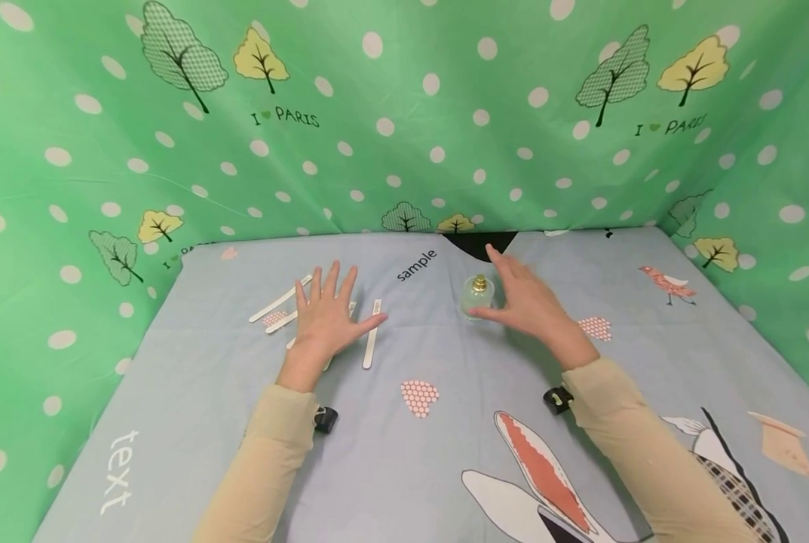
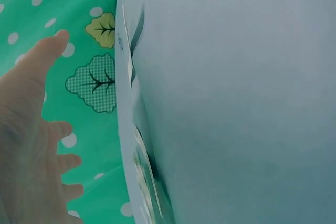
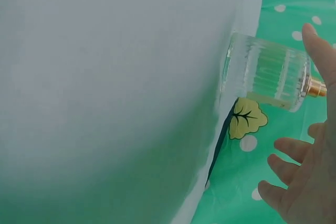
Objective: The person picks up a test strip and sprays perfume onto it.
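Observation:
A clear glass perfume bottle (image 1: 472, 292) with a gold spray neck and no cap stands upright on the cloth. My right hand (image 1: 531, 303) is spread beside it, its thumb crossing the bottle's lower part in the head view. From the right wrist, the bottle (image 3: 268, 72) shows pale liquid, and the fingers are not curled round it. Farther left, my left hand (image 1: 324, 320) hovers palm down with fingers spread, holding nothing. Several thin white paper strips, like perfume test strips (image 1: 372, 343), lie beneath and around it; the hand partly hides some.
A grey-blue printed cloth (image 1: 404, 467) covers the table, with rabbit, heart and bird pictures. Behind and at both sides hangs a green polka-dot curtain (image 1: 350, 166). Dark wrist cameras sit on the left wrist (image 1: 326, 419) and right wrist (image 1: 557, 400).

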`<state>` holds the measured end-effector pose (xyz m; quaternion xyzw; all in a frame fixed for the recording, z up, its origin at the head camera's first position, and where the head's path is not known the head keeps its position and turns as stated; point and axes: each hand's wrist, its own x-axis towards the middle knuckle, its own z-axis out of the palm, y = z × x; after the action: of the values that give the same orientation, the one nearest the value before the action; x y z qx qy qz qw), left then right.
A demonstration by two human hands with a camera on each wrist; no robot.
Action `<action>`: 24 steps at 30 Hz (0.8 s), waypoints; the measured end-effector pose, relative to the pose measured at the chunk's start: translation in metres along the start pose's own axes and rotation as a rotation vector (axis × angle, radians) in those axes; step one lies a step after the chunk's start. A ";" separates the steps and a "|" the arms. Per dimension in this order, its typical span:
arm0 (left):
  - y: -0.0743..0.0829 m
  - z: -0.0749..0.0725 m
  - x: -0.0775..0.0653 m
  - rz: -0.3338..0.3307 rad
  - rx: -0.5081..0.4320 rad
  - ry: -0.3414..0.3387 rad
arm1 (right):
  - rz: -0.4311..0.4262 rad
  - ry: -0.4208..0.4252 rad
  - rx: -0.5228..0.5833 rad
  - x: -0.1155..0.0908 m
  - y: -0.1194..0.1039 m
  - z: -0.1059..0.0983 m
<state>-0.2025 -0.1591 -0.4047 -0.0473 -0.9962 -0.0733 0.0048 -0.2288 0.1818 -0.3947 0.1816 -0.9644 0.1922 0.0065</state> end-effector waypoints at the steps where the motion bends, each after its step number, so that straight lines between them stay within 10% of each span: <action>1: 0.000 0.000 0.000 0.000 -0.004 -0.001 | 0.002 -0.003 0.004 0.000 -0.001 0.001; 24: 0.018 -0.013 -0.005 0.048 -0.096 -0.035 | 0.036 -0.016 0.164 0.008 -0.012 0.008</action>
<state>-0.1962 -0.1439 -0.3895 -0.0724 -0.9900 -0.1202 -0.0130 -0.2315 0.1657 -0.3973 0.1657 -0.9485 0.2692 -0.0195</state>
